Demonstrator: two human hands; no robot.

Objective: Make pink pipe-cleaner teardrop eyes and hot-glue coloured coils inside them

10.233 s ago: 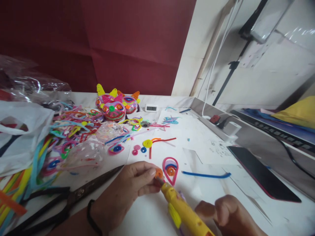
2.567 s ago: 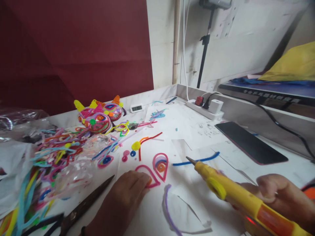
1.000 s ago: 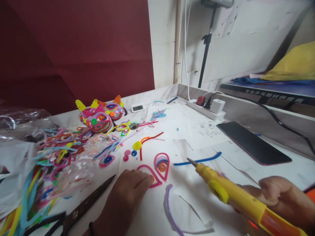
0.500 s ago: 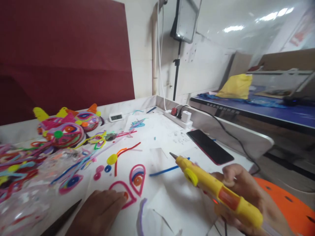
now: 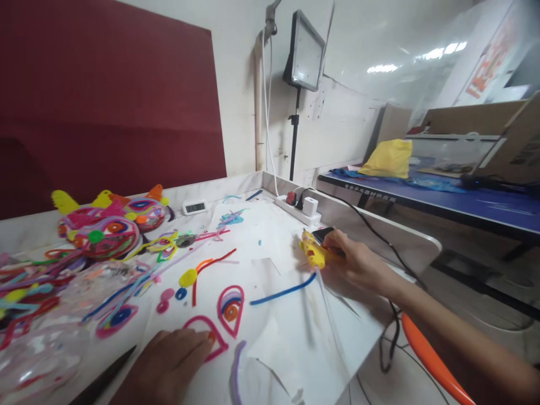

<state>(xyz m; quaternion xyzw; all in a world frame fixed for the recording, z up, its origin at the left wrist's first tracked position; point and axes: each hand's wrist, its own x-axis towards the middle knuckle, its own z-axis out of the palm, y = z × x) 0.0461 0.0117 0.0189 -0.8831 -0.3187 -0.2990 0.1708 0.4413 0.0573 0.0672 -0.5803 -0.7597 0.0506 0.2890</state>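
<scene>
My left hand point(image 5: 166, 365) lies flat on the white table, fingertips pressing a small orange coil point(image 5: 212, 337) inside a pink teardrop loop point(image 5: 206, 332) of pipe cleaner. A second pink teardrop point(image 5: 231, 302) with orange and blue coils lies just beside it. My right hand point(image 5: 358, 261) is stretched out to the far right of the table, gripping the yellow glue gun point(image 5: 313, 251), which rests low on the surface next to a black phone point(image 5: 324, 233). A blue pipe cleaner point(image 5: 282, 289) lies between the two hands.
Colourful pipe-cleaner masks point(image 5: 105, 228) and a heap of loose pipe cleaners point(image 5: 25, 281) fill the left. Black scissors point(image 5: 103, 379) lie by my left wrist. A power strip point(image 5: 297, 209), small clock point(image 5: 194, 207) and light stand point(image 5: 295, 132) stand at the back. An orange chair point(image 5: 430, 360) is below right.
My right hand has carried the glue gun from in front of me out to the table's right side, lowering it by the phone. My left hand stays pressing the orange coil.
</scene>
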